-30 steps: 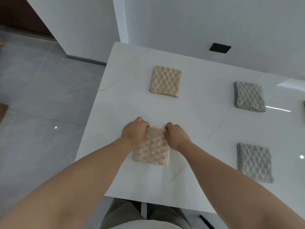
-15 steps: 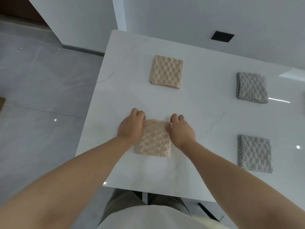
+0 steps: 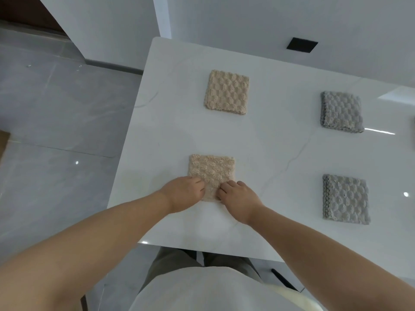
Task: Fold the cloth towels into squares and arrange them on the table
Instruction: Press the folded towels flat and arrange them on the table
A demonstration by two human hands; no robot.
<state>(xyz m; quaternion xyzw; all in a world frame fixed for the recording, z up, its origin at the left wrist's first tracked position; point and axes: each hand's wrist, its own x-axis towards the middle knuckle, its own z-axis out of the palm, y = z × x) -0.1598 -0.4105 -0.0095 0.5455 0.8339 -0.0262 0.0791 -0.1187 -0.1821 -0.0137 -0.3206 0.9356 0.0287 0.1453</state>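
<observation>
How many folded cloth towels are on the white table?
4. A beige knobbly square towel far left; a second beige towel near left; a grey towel far right; a second grey towel near right. A sliver at the right edge may be a fifth.

Corners of near towel (image 3: 212,169) under left hand (image 3: 182,192), right hand (image 3: 238,198), right-edge object (image 3: 413,133) cropped

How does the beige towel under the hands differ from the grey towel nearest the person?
Colour: the near beige towel is beige, the near grey towel grey. Contact: left hand and right hand curl fingers onto the beige one's near edge; the grey one lies untouched. Trim: the grey one shows scalloped edging along its left side, the beige one none. Both are bumpy folded squares lying flat on the table.
</observation>
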